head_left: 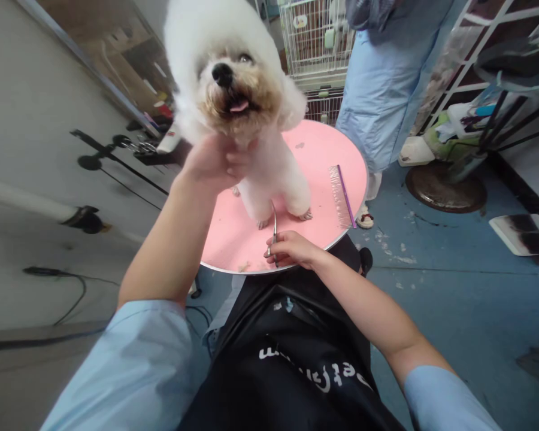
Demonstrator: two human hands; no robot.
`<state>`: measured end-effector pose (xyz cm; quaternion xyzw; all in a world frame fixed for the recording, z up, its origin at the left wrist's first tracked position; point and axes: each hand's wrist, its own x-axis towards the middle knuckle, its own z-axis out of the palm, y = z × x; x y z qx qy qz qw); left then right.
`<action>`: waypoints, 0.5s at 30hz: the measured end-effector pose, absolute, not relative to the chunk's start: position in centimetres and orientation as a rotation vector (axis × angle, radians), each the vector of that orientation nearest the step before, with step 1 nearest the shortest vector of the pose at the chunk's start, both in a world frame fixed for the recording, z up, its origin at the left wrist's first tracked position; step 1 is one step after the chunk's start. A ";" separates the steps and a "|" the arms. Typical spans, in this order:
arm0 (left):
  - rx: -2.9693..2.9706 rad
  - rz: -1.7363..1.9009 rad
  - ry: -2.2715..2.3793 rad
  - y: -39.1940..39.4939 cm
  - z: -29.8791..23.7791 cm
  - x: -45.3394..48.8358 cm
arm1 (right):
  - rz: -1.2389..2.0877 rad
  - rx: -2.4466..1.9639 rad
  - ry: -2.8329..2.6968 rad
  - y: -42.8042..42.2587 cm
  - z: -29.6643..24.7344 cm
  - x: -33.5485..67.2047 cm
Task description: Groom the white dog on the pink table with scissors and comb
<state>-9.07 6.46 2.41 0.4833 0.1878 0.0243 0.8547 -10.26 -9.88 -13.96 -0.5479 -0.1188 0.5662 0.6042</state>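
A small white fluffy dog (pixel 233 78) stands on a round pink table (pixel 317 155), facing me with its mouth open. My left hand (pixel 215 161) is closed under the dog's chin, holding its head up. My right hand (pixel 290 248) rests at the table's near edge, fingers wrapped round a pair of silver scissors (pixel 274 230) whose blades point up toward the dog's front legs. A purple comb (pixel 341 194) lies on the table to the right of the dog.
Another person in a light blue gown (pixel 377 90) stands behind the table at the right. White wire cages (pixel 314 42) stand at the back. A chair base (pixel 444 185) and shelving sit on the blue floor at right. Cables run along the grey wall at left.
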 end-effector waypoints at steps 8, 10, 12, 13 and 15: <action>1.043 0.067 0.452 6.0 2.8 -9.5 | 1.312 -1.237 -0.243 -9.4 -14.4 -10.7; 1.046 0.084 0.434 6.2 2.6 -9.4 | 1.325 -1.206 -0.208 -9.2 -14.6 -10.9; 1.036 0.081 0.419 6.4 2.4 -9.3 | 1.328 -1.166 -0.169 -9.1 -14.7 -11.2; 1.025 0.078 0.417 6.4 2.4 -9.2 | 1.332 -1.147 -0.157 -9.1 -14.7 -11.3; 1.007 0.079 0.429 6.3 2.4 -9.1 | 1.347 -1.123 -0.144 -9.0 -14.7 -11.5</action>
